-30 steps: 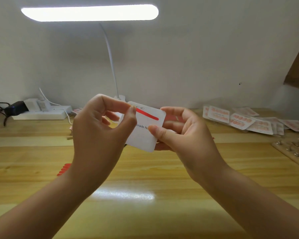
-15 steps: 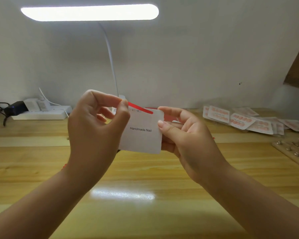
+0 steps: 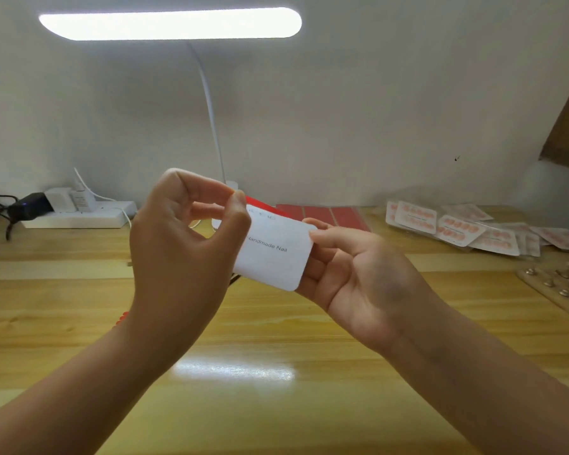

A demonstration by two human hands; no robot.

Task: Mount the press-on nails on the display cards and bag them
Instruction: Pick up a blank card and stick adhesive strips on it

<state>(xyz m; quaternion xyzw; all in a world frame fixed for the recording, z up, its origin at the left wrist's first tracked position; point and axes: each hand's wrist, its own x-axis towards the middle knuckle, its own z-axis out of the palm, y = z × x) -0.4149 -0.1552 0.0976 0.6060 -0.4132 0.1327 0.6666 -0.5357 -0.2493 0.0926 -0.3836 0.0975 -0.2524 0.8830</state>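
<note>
A white display card (image 3: 276, 257) printed "Handmade Nail" is held up over the wooden desk (image 3: 276, 339). My right hand (image 3: 355, 280) grips its right edge between thumb and fingers, palm turned up. My left hand (image 3: 184, 251) pinches a thin red strip (image 3: 260, 204) at the card's top left corner with thumb and forefinger. The strip lifts off the card's top edge. A few red press-on nails (image 3: 123, 318) peek out on the desk behind my left wrist.
Red adhesive sheets (image 3: 322, 215) lie at the back centre. Bagged nail cards (image 3: 457, 229) are piled at the back right. A wooden holder with metal studs (image 3: 559, 287) sits at the right edge. A power strip with plugs (image 3: 76, 215) and a lamp (image 3: 171, 24) stand at the back left.
My left hand has pulled the red strip up and leftward off the card's top edge. The card has tilted and shifted right, and my right hand has turned palm up.
</note>
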